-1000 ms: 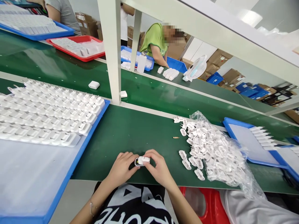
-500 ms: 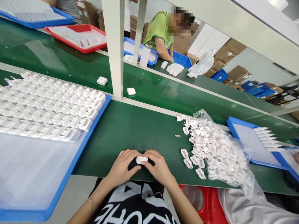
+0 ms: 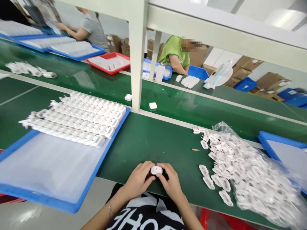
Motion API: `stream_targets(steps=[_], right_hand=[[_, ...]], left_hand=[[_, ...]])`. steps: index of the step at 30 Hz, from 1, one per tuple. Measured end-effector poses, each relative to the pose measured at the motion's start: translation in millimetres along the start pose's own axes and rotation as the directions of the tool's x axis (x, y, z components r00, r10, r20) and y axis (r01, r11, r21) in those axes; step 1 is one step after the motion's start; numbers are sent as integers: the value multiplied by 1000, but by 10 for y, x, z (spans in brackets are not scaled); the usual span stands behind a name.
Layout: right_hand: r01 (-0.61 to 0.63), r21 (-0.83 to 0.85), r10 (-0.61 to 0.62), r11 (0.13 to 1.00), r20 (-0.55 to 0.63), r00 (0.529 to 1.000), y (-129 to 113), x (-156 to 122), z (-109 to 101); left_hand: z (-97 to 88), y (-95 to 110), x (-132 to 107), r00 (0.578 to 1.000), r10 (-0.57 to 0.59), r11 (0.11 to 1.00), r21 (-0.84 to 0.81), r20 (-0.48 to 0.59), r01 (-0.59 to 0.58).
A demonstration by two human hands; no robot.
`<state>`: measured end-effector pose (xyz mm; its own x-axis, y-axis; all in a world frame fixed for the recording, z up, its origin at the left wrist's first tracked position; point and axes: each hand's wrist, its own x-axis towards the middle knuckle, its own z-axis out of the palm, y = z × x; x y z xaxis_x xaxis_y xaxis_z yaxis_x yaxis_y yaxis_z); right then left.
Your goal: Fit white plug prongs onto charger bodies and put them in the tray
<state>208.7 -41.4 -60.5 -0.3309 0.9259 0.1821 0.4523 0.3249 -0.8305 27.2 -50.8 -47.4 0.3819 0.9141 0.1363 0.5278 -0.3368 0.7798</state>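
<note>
Near the front edge of the green table, a small white plug charger [image 3: 156,170] is held upright between both my hands, its oval end facing up. My left hand [image 3: 141,179] grips its left side with thumb and fingers. From the right, my right hand [image 3: 170,181] pinches the other side. Something dark shows around the base of the charger, too small to make out. To the left, rows of white chargers [image 3: 79,123] with metal pins fill the far part of a blue tray [image 3: 92,179]. White plug covers [image 3: 225,198] lie loose to my right, beside a heap in a clear plastic bag [image 3: 263,179].
Two white blocks, one of them a charger body [image 3: 153,105], lie on the strip beyond a white post [image 3: 136,64]. A red tray [image 3: 112,71], a fan [image 3: 219,75] and a person in a green shirt [image 3: 175,52] are across the table. Another blue tray [image 3: 271,147] is at right.
The camera view has swung left, bringing more of the left tray and another person into sight. Both hands still hold the charger, whose oval end now shows more squarely from above.
</note>
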Motion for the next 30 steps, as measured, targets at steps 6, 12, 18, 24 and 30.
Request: stream_targets(steps=[6, 12, 18, 24, 30], right_hand=[[-21, 28, 19, 999, 61, 998, -73, 149, -62], [13, -59, -9, 998, 69, 998, 23, 334, -139], [58, -128, -48, 990, 83, 995, 147, 359, -27], [65, -140, -65, 988, 9, 998, 112, 371, -52], [60, -158, -90, 986, -187, 978, 22, 389, -277]], left_hand=[[-583, -146, -276, 855, -200, 949, 124, -479, 291], [-1171, -568, -440, 499, -370, 647, 167, -784, 744], [-1162, -712, -307, 365, -596, 618, -118, -715, 777], [-927, -391, -22, 543, -145, 771, 249, -827, 586], [-534, -371, 1678, 924, 101, 921, 386, -368, 53]])
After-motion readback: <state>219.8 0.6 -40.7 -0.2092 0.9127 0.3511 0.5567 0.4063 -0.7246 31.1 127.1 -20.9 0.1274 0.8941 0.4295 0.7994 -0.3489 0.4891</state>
